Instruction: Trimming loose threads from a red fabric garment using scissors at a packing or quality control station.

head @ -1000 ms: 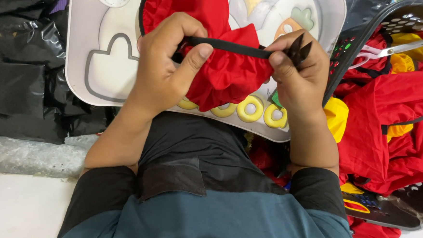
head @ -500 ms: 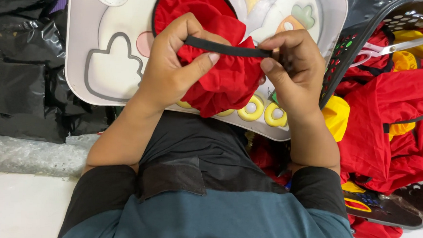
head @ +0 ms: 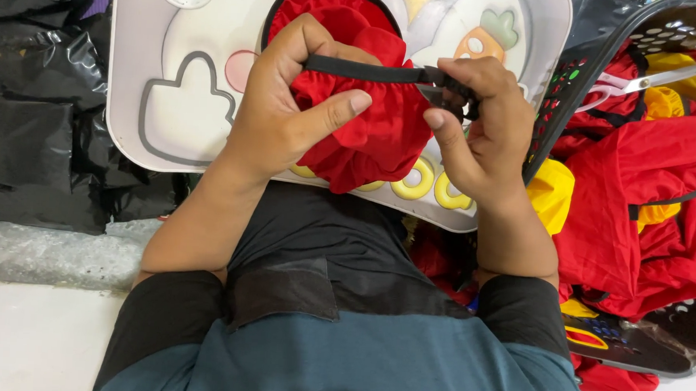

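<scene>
A gathered red cloth piece (head: 375, 133) with a black elastic band (head: 362, 69) along its edge lies bunched over a white tray-like board (head: 177, 115). My left hand (head: 289, 105) grips the cloth and band from the left, thumb pressed on the red fabric. My right hand (head: 479, 123) pinches the band's right end, where a black knot or tail of the band sticks out between the fingers. The band is stretched taut between both hands.
A dark perforated basket (head: 576, 80) at the right holds red and yellow garments (head: 657, 196) and a pair of scissors (head: 664, 77). Black plastic bags (head: 35, 100) lie at the left, with bubble wrap (head: 44, 247) below them. My dark-clothed lap fills the bottom.
Both hands have drawn closer together on the band. The right hand has closed over the band's black end, and the red cloth has bunched up tighter.
</scene>
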